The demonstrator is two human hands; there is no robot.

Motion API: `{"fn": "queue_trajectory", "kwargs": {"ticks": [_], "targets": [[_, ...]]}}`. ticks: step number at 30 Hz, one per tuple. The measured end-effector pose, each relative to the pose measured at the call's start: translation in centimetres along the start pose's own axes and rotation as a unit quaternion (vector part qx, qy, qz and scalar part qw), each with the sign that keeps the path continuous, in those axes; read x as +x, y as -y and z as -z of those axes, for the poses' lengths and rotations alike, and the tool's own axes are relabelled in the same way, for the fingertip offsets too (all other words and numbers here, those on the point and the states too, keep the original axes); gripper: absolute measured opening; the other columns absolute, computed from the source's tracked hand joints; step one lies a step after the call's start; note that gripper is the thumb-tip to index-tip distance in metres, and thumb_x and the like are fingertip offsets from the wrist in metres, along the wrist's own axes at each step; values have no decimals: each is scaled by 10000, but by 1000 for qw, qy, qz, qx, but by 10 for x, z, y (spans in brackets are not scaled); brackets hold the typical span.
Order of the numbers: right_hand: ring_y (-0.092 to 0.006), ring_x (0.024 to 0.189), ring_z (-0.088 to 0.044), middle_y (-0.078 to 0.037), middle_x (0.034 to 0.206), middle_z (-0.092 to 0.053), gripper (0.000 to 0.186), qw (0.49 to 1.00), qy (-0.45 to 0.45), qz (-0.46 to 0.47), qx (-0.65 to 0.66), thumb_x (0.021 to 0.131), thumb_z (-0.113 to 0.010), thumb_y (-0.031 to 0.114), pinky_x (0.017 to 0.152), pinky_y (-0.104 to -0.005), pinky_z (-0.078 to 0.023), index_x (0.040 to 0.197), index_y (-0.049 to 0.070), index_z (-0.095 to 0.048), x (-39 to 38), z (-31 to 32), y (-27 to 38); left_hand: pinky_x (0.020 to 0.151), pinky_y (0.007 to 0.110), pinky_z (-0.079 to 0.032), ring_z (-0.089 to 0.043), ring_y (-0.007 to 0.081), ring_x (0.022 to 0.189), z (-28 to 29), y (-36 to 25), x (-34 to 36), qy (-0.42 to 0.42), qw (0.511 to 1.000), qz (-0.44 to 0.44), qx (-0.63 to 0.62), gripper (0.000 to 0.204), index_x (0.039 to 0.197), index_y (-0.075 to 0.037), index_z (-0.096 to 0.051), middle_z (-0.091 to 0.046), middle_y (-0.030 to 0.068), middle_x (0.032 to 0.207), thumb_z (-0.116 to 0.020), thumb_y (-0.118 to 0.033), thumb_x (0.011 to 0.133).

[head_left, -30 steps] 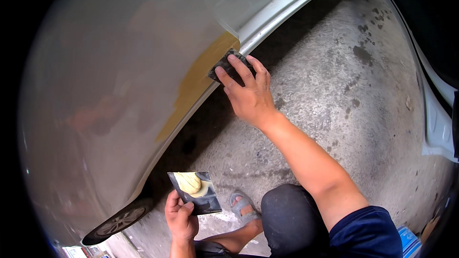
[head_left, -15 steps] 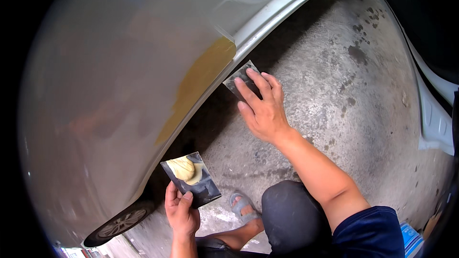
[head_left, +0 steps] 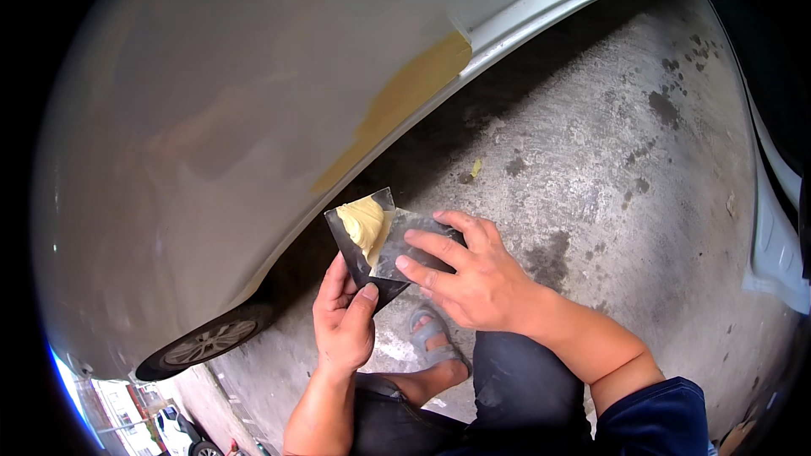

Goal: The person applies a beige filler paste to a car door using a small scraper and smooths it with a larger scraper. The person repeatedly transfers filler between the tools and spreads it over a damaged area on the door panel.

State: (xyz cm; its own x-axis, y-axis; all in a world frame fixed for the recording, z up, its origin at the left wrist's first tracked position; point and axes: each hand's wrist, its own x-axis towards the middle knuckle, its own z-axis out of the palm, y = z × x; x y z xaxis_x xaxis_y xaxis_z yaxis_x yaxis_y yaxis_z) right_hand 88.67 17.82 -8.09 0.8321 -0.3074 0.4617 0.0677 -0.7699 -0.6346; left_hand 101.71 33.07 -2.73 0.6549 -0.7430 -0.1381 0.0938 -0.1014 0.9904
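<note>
My left hand grips the lower edge of a dark flat square plate, thumb on top. On the plate sits a mound of pale yellow putty. My right hand holds a thin dark putty spreader, fingers laid along its top. The spreader overlaps the plate's right part, its edge against the putty. Beyond both hands, a grey car body panel carries a mustard-coloured patch along its lower edge, beside the light sill.
A car wheel stands at the lower left. Under the car, the concrete floor is in shadow; farther right it has dark stains. A small yellow smear lies on it. My sandalled foot is below the plate.
My right hand has come from beside the car's lower edge down to the plate, bringing the spreader against the putty. The left hand and plate have risen slightly, and the view has shifted.
</note>
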Motion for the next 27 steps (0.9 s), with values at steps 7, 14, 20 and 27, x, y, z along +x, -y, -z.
{"fn": "queue_trajectory", "kwargs": {"ticks": [7,14,20,27], "targets": [[-380,1210,-416,-150,1319,-475,457,929,-192,-250,195,855,-584,225,1027,-451,-327,1282,80,-518,23,-3,-56,1044,366,-365,-489,243,1219,26,0,-5,-53,969,-216,108,523,1401,45,-319,-488,180,1330,-445,75,894],[-401,1175,-380,-158,1408,-380,528,884,-315,-338,75,892,-514,287,1005,-494,-355,1370,74,-441,100,-20,-76,1048,346,-351,-487,238,1224,26,14,1,-48,984,-155,75,528,1373,84,-341,-480,178,1341,-460,73,859],[-395,1154,-377,-139,1415,-354,516,868,-341,-355,62,905,-511,300,959,-507,-392,1370,87,-444,116,-21,-70,1051,362,-360,-494,244,1215,37,20,1,-53,987,-144,46,537,1379,80,-332,-494,185,1324,-474,67,861],[-394,1145,-376,-129,1398,-347,511,861,-358,-359,37,904,-524,300,936,-513,-405,1362,86,-453,123,-23,-73,1047,373,-369,-505,245,1209,35,18,1,-55,987,-140,53,547,1386,72,-325,-502,183,1321,-464,77,857]]}}
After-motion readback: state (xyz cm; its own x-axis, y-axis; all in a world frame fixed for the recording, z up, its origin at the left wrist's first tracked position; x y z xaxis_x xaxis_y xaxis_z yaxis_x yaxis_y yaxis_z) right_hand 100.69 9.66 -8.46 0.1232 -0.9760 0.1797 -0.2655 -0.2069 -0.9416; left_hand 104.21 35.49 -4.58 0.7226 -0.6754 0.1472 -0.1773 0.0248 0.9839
